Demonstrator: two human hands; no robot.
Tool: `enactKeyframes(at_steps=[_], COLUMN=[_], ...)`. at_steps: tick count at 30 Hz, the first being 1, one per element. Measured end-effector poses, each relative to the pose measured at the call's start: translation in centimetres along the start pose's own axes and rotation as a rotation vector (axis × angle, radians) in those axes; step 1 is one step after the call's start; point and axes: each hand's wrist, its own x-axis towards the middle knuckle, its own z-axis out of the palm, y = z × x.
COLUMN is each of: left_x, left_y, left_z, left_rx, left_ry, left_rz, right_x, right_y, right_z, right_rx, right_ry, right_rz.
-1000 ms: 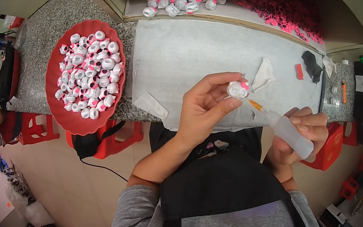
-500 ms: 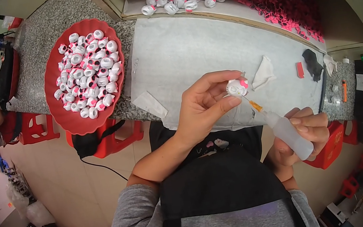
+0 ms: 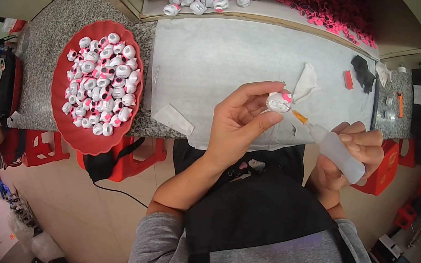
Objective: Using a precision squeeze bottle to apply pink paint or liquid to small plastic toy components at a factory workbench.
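Note:
Between thumb and fingers, my left hand [image 3: 244, 118] pinches a small white toy head [image 3: 276, 102] with a pink bow. My right hand [image 3: 354, 152] wraps round a soft translucent squeeze bottle [image 3: 339, 156], tilted up to the left. Its orange needle tip [image 3: 300, 116] points at the toy head's lower right side; whether the tip touches it, I cannot tell. A red scalloped tray [image 3: 70, 132] to the left carries many similar white and pink heads [image 3: 103, 82]. Both hands are above the near edge of the white sheet [image 3: 198, 46].
A shelf at the back holds more white heads [image 3: 197, 7] and a heap of pink bow pieces [image 3: 333, 20]. On the sheet lie crumpled white tissue [image 3: 305, 82], a folded paper [image 3: 173, 119], a red block [image 3: 348, 80] and a dark cloth [image 3: 362, 73]. Red stools [image 3: 138, 158] stand below; people sit at both sides.
The toy head has turned slightly in my left fingers, its bow now further right. The bottle has shifted slightly right and its needle tip sits lower against the head's side.

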Motion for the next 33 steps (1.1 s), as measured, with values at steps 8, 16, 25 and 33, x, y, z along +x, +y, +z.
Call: enactKeyframes(at_steps=[8,16,25,33], left_x=[0.2,0.2,0.3,0.7], left_y=[-0.1,-0.1,0.1,1.0], left_z=[0.1,-0.1,-0.1,-1.3], left_rx=[0.043,0.316,0.433,0.457], left_ry=[-0.013,-0.049,-0.022,0.049], left_rz=[0.039,0.21,0.243,0.3], right_x=[0.3,0.3,0.3,1.2], right_y=[-0.4,-0.2,-0.1,0.6], right_z=[-0.4,0.3,-0.1,-0.7], right_rx=[0.046,-0.005,0.009,0.115], right_ry=[-0.079,-0.041,-0.075,0.02], right_rz=[0.033,-0.003,-0.011,0.234])
